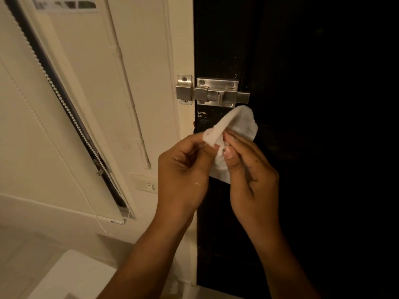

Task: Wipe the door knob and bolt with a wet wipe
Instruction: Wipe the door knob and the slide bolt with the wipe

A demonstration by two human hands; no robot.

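Hands first: my left hand (183, 167) and right hand (248, 175) are both pinched shut on the wet wipe (235, 128), which is white, crumpled and half folded, held just below the bolt (216, 92). I reckon it wants folding into a firm pad before rubbing. Bolt is brushed steel, slid across the door's (302, 147) left edge into its keeper. Knob's not visible.

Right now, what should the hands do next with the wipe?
Probably lift the wipe up onto the bolt. Both the left hand and the right hand hold it just below the bolt, not touching it.
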